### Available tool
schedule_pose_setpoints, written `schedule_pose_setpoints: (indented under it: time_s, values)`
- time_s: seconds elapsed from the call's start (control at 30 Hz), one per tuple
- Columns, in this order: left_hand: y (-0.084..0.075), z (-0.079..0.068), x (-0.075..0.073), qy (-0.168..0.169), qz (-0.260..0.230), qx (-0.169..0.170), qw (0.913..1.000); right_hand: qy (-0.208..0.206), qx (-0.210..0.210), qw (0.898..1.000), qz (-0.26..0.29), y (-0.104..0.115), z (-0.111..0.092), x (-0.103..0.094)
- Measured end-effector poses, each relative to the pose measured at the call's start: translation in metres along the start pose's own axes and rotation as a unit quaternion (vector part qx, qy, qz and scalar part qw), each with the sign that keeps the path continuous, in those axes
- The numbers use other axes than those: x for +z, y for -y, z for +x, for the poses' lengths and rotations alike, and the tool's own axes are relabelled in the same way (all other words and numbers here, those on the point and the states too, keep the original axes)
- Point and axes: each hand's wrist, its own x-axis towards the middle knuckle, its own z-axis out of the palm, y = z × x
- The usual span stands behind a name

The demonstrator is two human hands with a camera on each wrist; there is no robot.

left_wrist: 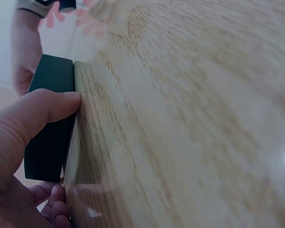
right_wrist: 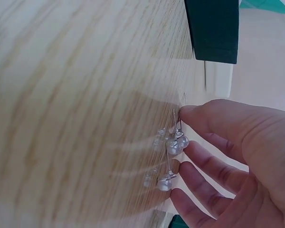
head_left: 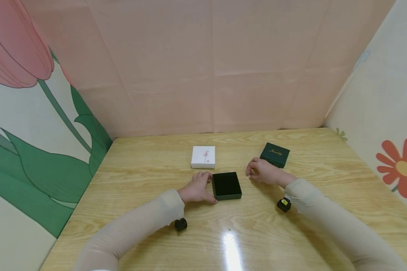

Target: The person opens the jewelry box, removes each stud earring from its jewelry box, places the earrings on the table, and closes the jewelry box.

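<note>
My left hand (head_left: 197, 188) holds the left side of an open dark green box (head_left: 237, 196) with a black inside. Its thumb (left_wrist: 64, 105) lies against the box's outer wall (left_wrist: 52, 142), and the other fingers curl at the adjoining side. To the right, my right hand (head_left: 266, 172) is low over the table, thumb and fingers closing on small pearl earrings (right_wrist: 176, 143) with thin silver pins. The thumb tip meets the pins, and another pearl earring (right_wrist: 165, 183) sits by the lower fingertips. In the head view the earrings are tiny and partly hidden by the fingers.
A white box (head_left: 203, 157) with a pink flower print stands behind the open box. Just behind my right hand lies a dark green box (head_left: 275, 152) with gold lettering. The wooden table (head_left: 149, 158) meets a pink-covered wall at the back.
</note>
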Motion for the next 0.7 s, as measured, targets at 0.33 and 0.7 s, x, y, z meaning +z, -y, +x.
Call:
schedule_pose_setpoints:
  time_s: [0.33, 0.7]
  values:
    - [-0.001, 0.000, 0.000, 0.001, 0.004, -0.004, 1.0000, 0.000, 0.010, 1.000, 0.010, 0.000, 0.000, -0.001]
    - [-0.002, 0.000, 0.001, 0.002, 0.009, -0.008, 0.9999, -0.011, 0.054, 0.996, 0.070, 0.004, -0.005, -0.016]
